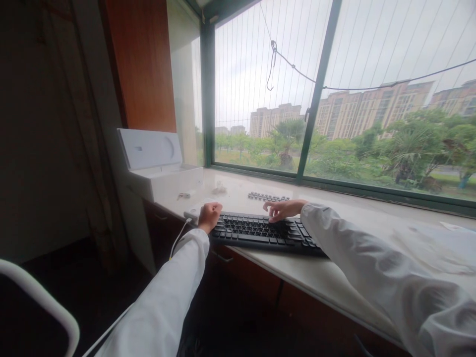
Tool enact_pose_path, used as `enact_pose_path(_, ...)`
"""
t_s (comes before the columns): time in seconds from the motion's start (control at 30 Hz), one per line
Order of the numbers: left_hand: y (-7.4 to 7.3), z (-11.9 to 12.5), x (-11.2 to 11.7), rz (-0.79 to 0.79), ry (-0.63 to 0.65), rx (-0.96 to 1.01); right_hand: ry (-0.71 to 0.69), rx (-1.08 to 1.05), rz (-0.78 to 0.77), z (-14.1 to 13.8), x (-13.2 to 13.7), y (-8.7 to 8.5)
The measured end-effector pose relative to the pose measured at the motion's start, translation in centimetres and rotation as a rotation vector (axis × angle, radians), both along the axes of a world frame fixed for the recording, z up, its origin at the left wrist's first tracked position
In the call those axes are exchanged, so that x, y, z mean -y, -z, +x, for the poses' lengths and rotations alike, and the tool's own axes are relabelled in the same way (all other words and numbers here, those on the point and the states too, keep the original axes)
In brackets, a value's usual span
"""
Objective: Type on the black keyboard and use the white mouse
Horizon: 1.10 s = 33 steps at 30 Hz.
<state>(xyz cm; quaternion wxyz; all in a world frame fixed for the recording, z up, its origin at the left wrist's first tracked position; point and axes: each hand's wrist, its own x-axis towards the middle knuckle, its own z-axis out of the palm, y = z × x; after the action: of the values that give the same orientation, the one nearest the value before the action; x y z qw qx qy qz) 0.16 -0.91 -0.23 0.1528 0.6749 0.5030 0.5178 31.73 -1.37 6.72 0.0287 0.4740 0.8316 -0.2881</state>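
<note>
A black keyboard [260, 232] lies on the pale window counter [334, 277]. My left hand [209, 215] rests curled in a fist at the keyboard's left end, and what it holds, if anything, is hidden. My right hand [281, 209] hovers over the keyboard's far edge with its fingers bent together in a pinch, too small to name what is in them. Just beyond it, a row of loose dark keycaps [268, 197] lies on the counter. Both arms wear white sleeves.
An open white box [156, 168] stands at the counter's left end, with a white cable [178, 238] hanging over the edge. Small bits [220, 188] lie near the box. Crumpled clear plastic [431, 243] lies at the right. A white chair rail [44, 302] shows lower left.
</note>
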Motion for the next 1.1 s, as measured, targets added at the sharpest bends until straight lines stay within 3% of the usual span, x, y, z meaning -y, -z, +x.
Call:
enact_pose_path(0.23,0.0,0.1,-0.1,-0.006,0.001,0.023,-0.103,-0.059,0.105,0.5,0.2,0.7)
enact_pose_path(0.43,-0.1,0.0,0.1,-0.013,0.016,0.013,0.033,-0.112,0.208,0.1,2.2,0.7)
enact_pose_path(0.73,-0.2,0.0,0.3,-0.018,0.003,0.018,0.02,0.001,0.18,-0.3,0.9,0.0)
enact_pose_path(0.9,-0.2,0.1,0.5,-0.015,0.004,0.029,0.08,-0.08,0.057,-0.5,0.9,-0.2)
enact_pose_path(1.1,-0.4,0.1,0.5,-0.025,0.013,0.043,0.082,-0.004,0.191,-0.9,1.9,-0.4)
